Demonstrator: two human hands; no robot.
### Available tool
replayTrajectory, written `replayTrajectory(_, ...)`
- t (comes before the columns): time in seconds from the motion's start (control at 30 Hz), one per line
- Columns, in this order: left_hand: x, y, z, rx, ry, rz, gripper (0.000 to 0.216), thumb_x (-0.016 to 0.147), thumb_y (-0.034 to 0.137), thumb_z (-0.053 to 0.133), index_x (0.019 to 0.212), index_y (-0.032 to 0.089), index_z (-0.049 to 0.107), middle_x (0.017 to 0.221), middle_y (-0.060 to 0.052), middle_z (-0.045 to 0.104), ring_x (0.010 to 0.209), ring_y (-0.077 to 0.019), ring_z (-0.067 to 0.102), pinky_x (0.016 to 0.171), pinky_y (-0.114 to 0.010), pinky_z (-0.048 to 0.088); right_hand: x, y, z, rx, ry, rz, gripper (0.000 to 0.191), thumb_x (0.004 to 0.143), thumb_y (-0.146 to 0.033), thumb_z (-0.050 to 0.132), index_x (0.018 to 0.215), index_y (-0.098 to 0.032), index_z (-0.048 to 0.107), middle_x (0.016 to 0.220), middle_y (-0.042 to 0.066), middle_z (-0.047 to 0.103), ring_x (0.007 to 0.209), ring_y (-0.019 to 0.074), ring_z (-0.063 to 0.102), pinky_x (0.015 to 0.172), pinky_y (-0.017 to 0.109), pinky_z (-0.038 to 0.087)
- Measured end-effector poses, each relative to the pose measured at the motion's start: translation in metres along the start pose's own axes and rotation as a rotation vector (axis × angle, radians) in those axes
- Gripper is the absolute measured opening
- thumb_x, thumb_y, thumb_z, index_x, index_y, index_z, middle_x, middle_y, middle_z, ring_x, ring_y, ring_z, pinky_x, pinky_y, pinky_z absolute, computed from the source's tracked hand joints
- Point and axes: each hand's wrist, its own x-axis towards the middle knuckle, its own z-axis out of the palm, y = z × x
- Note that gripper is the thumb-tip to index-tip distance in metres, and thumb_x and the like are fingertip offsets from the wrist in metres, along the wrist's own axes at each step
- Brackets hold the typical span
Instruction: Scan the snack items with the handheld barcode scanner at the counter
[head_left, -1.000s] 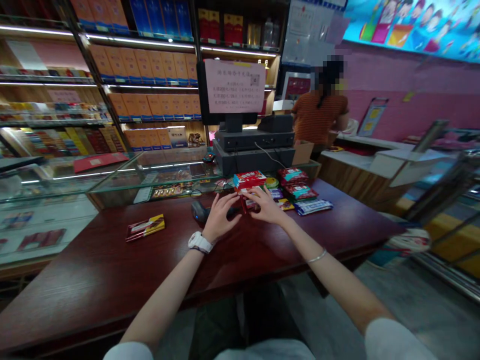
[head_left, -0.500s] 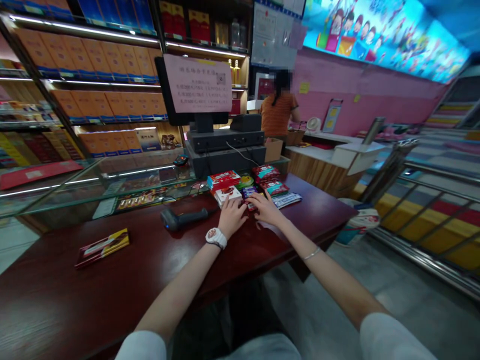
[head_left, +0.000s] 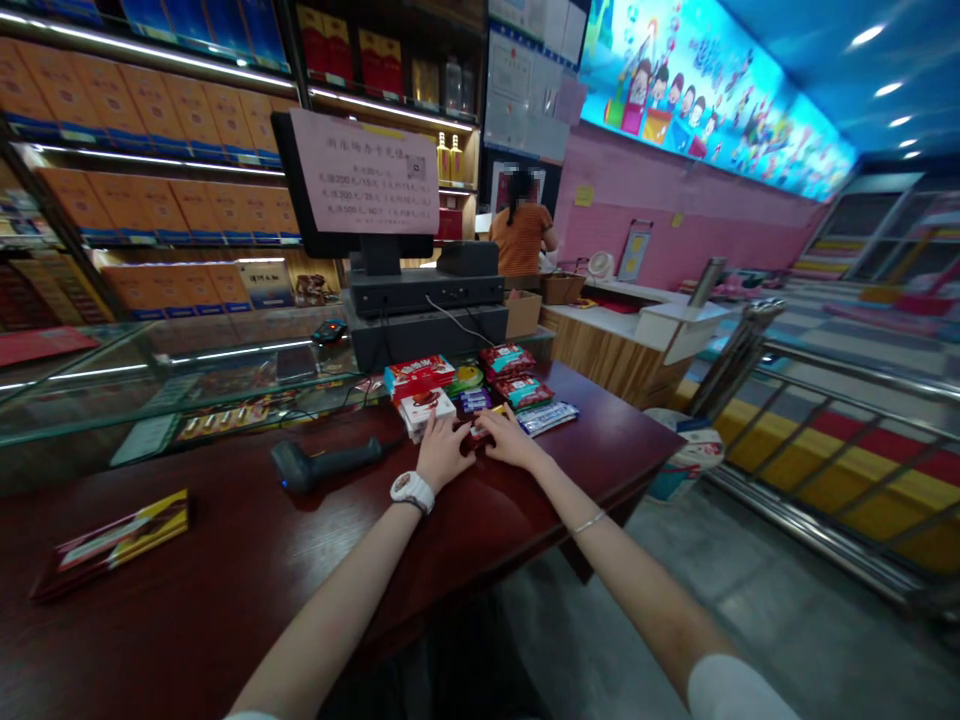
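My left hand point(head_left: 444, 452), with a white watch at the wrist, lies with fingers stretched against the near side of a white snack box point(head_left: 424, 406). To its right, my right hand point(head_left: 511, 440) has its fingers apart, their tips at a small red and yellow packet point(head_left: 480, 428) that they partly cover. Behind the hands are a red and white box point(head_left: 420, 374), purple packets point(head_left: 475, 401) and a green-yellow package point(head_left: 466, 379). Red and teal snack bags point(head_left: 523, 390) sit beyond my right hand, beside a blue and white packet point(head_left: 549, 417).
A barcode scanner point(head_left: 324, 464) and a yellow and dark red packet point(head_left: 124, 540) lie on the dark red table point(head_left: 247, 600). Behind stand a monitor point(head_left: 367, 185) with a paper sign and a glass counter point(head_left: 187, 350). A person in orange point(head_left: 521, 238) stands farther back, near metal railings point(head_left: 840, 370).
The view has turned right, so everything sits further left. Both hands stay at the snack packages, and my right hand's fingers have shifted slightly over the small packet.
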Motion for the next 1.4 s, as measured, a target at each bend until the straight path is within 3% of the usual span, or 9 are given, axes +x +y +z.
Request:
replayTrajectory(0.2, -0.002, 0.0, 0.006, -0.02, 0.033, 0.002, 0.035, 0.079, 0.032, 0.065, 0.113, 0.025, 0.067, 0.112, -0.009, 0.071, 0.11, -0.029, 0.064, 0.121, -0.058, 0.024, -0.015, 0.003, 0.002, -0.062, 0.075, 0.073, 0.034, 0.08, -0.009, 0.054, 0.109, -0.024, 0.061, 0.136, 0.011, 0.059, 0.13, 0.0276, 0.053, 0.115, 0.067, 0.02)
replayTrajectory(0.37, -0.005, 0.012, 0.004, 0.018, 0.05, -0.015, 0.031, 0.083, 0.027, 0.059, 0.113, 0.019, 0.065, 0.119, -0.012, 0.068, 0.113, -0.0312, 0.061, 0.12, -0.058, 0.027, -0.039, -0.004, -0.005, -0.201, 0.144, 0.154, 0.038, 0.08, -0.005, 0.048, 0.112, -0.021, 0.061, 0.125, 0.013, 0.062, 0.121, 0.0277, 0.057, 0.116, 0.059, 0.028)
replayTrajectory(0.6, -0.015, 0.042, 0.003, 0.04, 0.013, 0.135, 0.024, 0.087, 0.02, 0.053, 0.108, 0.022, 0.065, 0.114, -0.008, 0.068, 0.113, -0.027, 0.059, 0.122, -0.054, 0.026, -0.057, -0.007, 0.0, -0.259, 0.21, 0.189, 0.037, 0.085, -0.009, 0.045, 0.116, -0.021, 0.06, 0.121, 0.012, 0.064, 0.118, 0.0277, 0.058, 0.117, 0.056, 0.029)
replayTrajectory(0.93, -0.017, 0.04, 0.005, 0.039, -0.018, 0.035, 0.033, 0.088, 0.022, 0.053, 0.118, 0.018, 0.064, 0.12, -0.01, 0.068, 0.121, -0.0302, 0.055, 0.12, -0.056, 0.028, -0.055, -0.005, 0.001, -0.227, 0.186, 0.218, 0.036, 0.086, -0.01, 0.044, 0.116, -0.017, 0.061, 0.119, 0.012, 0.067, 0.117, 0.0262, 0.059, 0.118, 0.053, 0.027)
replayTrajectory(1.23, -0.017, 0.041, 0.002, 0.102, -0.062, -0.018, 0.04, 0.09, 0.025, 0.049, 0.127, 0.015, 0.061, 0.128, -0.011, 0.065, 0.121, -0.0283, 0.055, 0.121, -0.052, 0.026, -0.054, 0.0, 0.006, -0.19, 0.151, 0.229, 0.045, 0.085, -0.009, 0.041, 0.127, -0.016, 0.058, 0.131, 0.013, 0.064, 0.127, 0.0247, 0.055, 0.119, 0.053, 0.026)
replayTrajectory(1.4, -0.017, 0.041, 0.003, 0.092, -0.084, -0.026, 0.044, 0.09, 0.026, 0.048, 0.131, 0.015, 0.059, 0.131, -0.012, 0.064, 0.128, -0.0293, 0.052, 0.122, -0.053, 0.025, -0.053, -0.001, 0.007, -0.197, 0.083, 0.27, 0.042, 0.096, -0.025, 0.038, 0.136, -0.019, 0.053, 0.143, 0.011, 0.056, 0.138, 0.0272, 0.046, 0.119, 0.057, 0.023)
